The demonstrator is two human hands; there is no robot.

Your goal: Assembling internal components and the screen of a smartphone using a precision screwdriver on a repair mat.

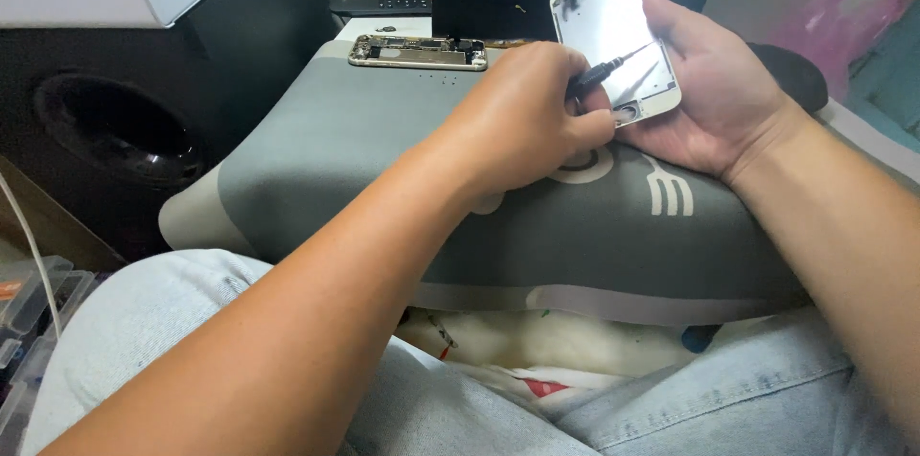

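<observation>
Denim-clad legs are filling the near edge of the view, and a grey work mat is draping over the lap and table edge beyond them. Above the mat, the left hand is pinching a thin black screwdriver, its tip resting on the inner face of a white phone screen panel. The right hand is cradling that panel from behind, fingers wrapped round its edge, tilting it upright. The two hands are working close together, almost touching. Judging by this, a small fastener or bracket on the panel's back is being worked on; the next move calls for a steady tip and light pressure, so the driver is not slipping across the panel. Farther off, the opened phone body is lying flat on the mat's far end, with a dark box behind it.
</observation>
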